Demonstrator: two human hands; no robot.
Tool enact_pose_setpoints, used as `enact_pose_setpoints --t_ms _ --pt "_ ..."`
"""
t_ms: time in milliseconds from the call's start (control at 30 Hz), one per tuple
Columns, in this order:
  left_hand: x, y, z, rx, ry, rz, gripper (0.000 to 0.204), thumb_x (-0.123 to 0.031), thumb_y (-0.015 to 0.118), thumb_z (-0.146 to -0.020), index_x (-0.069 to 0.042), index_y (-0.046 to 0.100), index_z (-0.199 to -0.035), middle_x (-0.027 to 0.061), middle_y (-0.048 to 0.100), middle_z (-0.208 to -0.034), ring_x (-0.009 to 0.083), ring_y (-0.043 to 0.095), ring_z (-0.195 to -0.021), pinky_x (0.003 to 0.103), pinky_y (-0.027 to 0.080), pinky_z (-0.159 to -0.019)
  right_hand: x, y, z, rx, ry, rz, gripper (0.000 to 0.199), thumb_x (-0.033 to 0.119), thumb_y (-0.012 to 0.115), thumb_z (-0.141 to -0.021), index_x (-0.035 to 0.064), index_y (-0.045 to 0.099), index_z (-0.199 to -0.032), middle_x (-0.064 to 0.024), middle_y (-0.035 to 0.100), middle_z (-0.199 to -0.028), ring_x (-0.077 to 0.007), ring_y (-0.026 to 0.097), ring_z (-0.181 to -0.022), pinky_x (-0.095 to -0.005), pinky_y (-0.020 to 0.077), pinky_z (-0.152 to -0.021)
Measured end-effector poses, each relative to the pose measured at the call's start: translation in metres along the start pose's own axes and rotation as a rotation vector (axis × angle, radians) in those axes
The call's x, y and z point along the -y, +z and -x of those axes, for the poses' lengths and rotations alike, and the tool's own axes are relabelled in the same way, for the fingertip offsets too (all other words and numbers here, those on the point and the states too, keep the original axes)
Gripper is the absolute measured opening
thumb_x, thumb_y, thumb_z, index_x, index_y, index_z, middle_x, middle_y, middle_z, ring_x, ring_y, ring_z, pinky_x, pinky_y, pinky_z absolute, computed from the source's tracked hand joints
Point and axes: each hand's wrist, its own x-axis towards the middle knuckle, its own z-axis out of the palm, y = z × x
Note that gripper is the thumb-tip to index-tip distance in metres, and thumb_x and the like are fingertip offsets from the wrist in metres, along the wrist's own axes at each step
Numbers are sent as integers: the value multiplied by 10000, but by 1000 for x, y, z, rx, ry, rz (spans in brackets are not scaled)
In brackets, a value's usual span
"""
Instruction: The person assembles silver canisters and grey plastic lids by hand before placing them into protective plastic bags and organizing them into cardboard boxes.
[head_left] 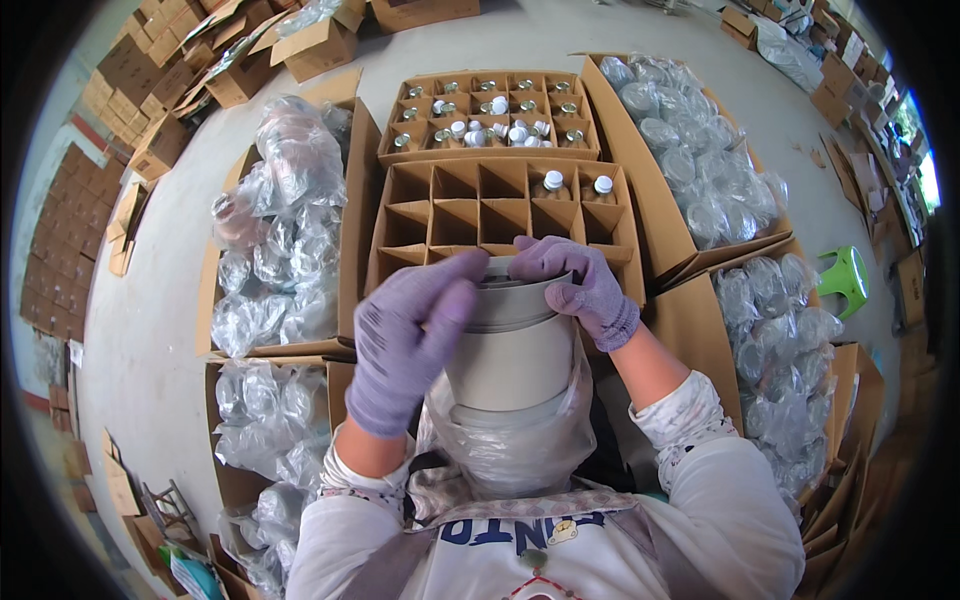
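Note:
Close in front of my chest stands a grey round plastic tub [505, 365], apparently the top of a nested stack, with a clear plastic bag [520, 440] bunched around its lower part. My right hand [575, 285], in a purple knitted glove, pinches the tub's rim on the right, thumb outside and fingers over the top. On the left, my gloved left hand [415, 335] has its fingers stretched toward the rim, thumb apart. It looks slightly blurred, and whether it touches the tub is unclear. The tub's inside is mostly hidden.
Just beyond is a divided carton [455, 185] with two white-capped bottles [553, 182]. A second divided carton [395, 110] behind it holds several bottles. Cartons of plastic-wrapped goods [290, 250] flank me on both sides. A green stool [845, 282] stands at the right.

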Motion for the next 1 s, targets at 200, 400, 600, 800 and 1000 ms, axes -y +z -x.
enact_pose_setpoints --t_ms 200,400,600,800,1000 --pt "116 35 13 33 -286 994 666 -562 258 -1014 17 585 -1049 174 609 -1087 307 537 -1159 417 396 -1032 -16 1 -9 92 -92 -93 457 496 737 -762 50 677 -838 -78 686 -922 -204 620 -943 -434 280 -1133" --pt "69 19 13 71 128 317 363 -223 382 -993 33 639 -982 155 611 -992 290 573 -1018 443 392 -1042 -50 -2 3 101 25 -544 603 585 570 -851 17 649 -1039 -147 576 -1239 -256 488 -1229 -411 285 -1125" --pt "63 4 10 97 63 276 290 -163 447 -940 40 646 -997 155 620 -1002 297 569 -1023 416 391 -1025 29 6 -12 41 -177 225 539 442 677 -866 43 622 -1224 -128 595 -1263 -242 501 -1253 -354 382 -1050" --pt "2 4 5 97 135 -232 208 -184 608 -865 -32 693 -979 120 643 -918 304 576 -842 391 443 -802 -19 1 0 75 -73 -85 397 435 675 -864 46 702 -938 -91 671 -1074 -282 512 -1235 -444 294 -1113" --pt "15 -1 1 27 -121 479 364 -276 469 -1003 25 641 -1113 118 673 -1066 227 635 -965 329 477 -897 -34 -3 1 61 29 -499 509 534 614 -867 49 667 -1011 -138 621 -1158 -324 380 -1360 -450 274 -1133"
